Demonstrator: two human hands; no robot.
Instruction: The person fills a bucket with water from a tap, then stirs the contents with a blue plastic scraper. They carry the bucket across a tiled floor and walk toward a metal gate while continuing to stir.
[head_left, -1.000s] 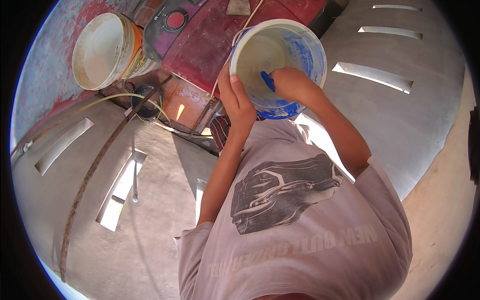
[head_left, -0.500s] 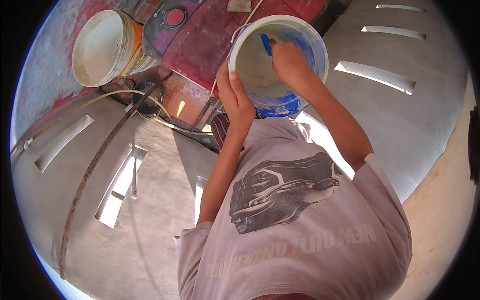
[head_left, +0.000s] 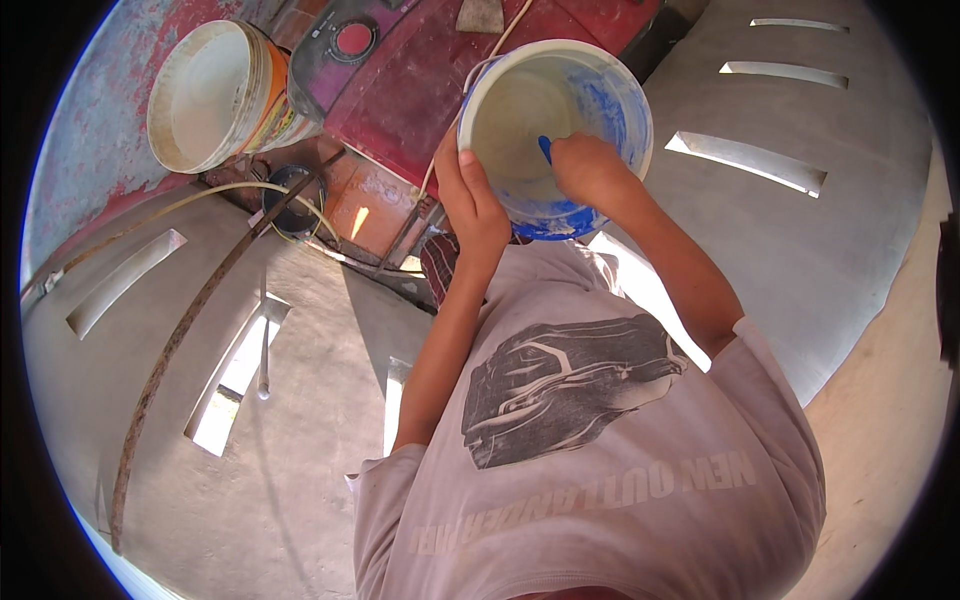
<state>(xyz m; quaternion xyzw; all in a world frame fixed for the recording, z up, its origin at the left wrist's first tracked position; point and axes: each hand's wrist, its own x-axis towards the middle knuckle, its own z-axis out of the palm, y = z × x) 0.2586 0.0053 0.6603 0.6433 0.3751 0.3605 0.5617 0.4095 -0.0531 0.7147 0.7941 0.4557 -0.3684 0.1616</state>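
- Presently, the blue bucket [head_left: 555,125] is held up in front of the person's chest, mouth tilted toward the camera, so its pale, residue-coated interior is open to view and to reach.
- Left hand [head_left: 472,200]: closed on the near-left rim of the blue bucket, thumb over the lip and fingers wrapped behind the wall. In my judgement this grip is what steadies and tilts the bucket.
- Right hand [head_left: 590,170]: inside the bucket mouth, fingers curled shut around a small blue tool [head_left: 545,150], of which only a short end shows above the knuckles. It may be a brush or scraper handle; the view is too poor to say which.
- The tool's end lies against or just beside the inner wall; contact cannot be confirmed.
- Blue smears cover the bucket's right inner wall and its lower outside edge; the left inner wall is off-white.
- Behind the bucket sits a red machine housing [head_left: 420,80] with a round red cap, worn and stained.
- A second bucket, white and orange [head_left: 215,95], lies to the left against the red surface, mouth toward the camera, well apart from both hands.
- A pale hose [head_left: 200,200] and a thin rusty rod [head_left: 180,340] run across the grey concrete floor [head_left: 300,500], which has narrow slots letting light through.
- The person wears a light shirt [head_left: 600,450] with a dark print.
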